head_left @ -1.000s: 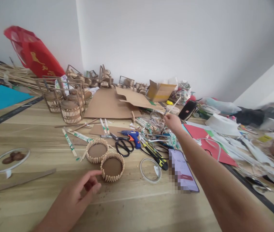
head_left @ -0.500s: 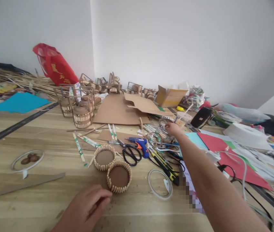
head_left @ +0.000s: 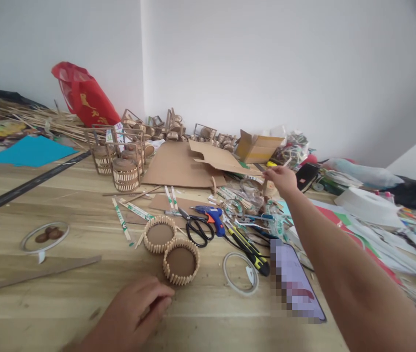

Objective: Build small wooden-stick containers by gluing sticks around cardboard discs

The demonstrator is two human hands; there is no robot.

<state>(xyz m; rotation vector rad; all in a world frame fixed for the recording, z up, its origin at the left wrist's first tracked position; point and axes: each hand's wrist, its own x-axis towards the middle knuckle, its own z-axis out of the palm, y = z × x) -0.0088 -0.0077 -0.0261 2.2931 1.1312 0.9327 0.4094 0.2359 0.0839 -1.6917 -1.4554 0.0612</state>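
Observation:
My left hand (head_left: pixel 136 310) rests on the wooden table, thumb and forefinger a little apart with nothing visible between them. Just beyond its fingertips stands a round tray (head_left: pixel 181 264) with a brown base and a rim of short wooden sticks. A second stick-rimmed tray (head_left: pixel 159 234) touches it from behind. Farther off to the right, my right hand (head_left: pixel 281 180) is raised over the clutter with its fingers pinched. A narrow brownish thing hangs below the fingertips, too small to name. Near that hand are clear plastic scraps and a lidded plastic cup, mostly hidden.
Black-handled scissors (head_left: pixel 198 230), a blue glue gun (head_left: pixel 211 217) and a yellow-black cutter (head_left: pixel 251 252) lie mid-table. A tape ring (head_left: pixel 240 274) and a phone (head_left: pixel 299 288) lie nearer. Brown cardboard (head_left: pixel 178 166) and small stick baskets (head_left: pixel 126 174) stand behind. A red bag leans at the wall.
My right hand has risen and moved right, away from the plastic scraps, with a narrow brownish thing at its fingertips. More of the phone shows. My left hand has barely moved.

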